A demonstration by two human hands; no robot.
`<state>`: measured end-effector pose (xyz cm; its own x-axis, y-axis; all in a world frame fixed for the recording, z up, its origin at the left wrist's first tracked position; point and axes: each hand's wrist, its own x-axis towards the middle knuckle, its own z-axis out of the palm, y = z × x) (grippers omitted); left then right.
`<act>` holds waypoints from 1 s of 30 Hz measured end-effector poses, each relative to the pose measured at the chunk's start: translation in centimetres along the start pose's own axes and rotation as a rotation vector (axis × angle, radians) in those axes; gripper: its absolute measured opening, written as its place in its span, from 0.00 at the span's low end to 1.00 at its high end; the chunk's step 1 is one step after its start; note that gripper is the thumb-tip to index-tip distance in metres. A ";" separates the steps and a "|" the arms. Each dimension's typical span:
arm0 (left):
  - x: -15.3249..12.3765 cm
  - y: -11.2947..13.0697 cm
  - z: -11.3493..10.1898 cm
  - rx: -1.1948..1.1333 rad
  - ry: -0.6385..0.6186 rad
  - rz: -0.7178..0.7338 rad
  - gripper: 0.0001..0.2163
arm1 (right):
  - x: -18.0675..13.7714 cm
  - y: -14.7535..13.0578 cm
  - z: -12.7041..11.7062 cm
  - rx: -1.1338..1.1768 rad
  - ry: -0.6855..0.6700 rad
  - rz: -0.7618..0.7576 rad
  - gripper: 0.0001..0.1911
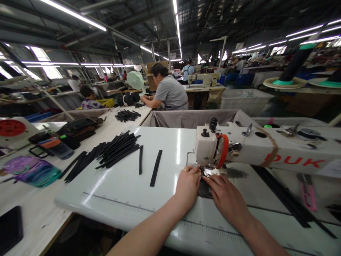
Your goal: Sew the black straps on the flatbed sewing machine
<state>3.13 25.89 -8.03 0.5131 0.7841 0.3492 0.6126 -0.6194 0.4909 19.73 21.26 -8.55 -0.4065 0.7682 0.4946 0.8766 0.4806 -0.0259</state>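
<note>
My left hand [188, 186] and my right hand [226, 195] lie side by side on the white sewing table [128, 192], fingers pressed flat on a black strip piece [204, 189] between them. The strip runs under the presser foot [209, 171] of a white sewing machine [255, 149]. A ring shows on my left hand. Both hands' fingertips sit just in front of the needle. Most of the strip is hidden by my hands.
A pile of black strips [114, 149] and two single strips [156, 172] lie to the left. Bags and pouches [77, 129] crowd the left bench. Pink snips [307, 190] lie at right. A person in grey [170, 94] sits at the bench ahead.
</note>
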 end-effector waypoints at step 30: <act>5.8 -5.3 -2.0 0.182 -0.254 0.073 0.11 | -0.8 0.0 -0.1 0.121 0.065 -0.003 0.14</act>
<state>1.65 33.75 -6.99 0.6793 0.7170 0.1565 0.6545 -0.6883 0.3128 20.10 20.60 -8.89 -0.3881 0.7395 0.5500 0.8361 0.5335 -0.1274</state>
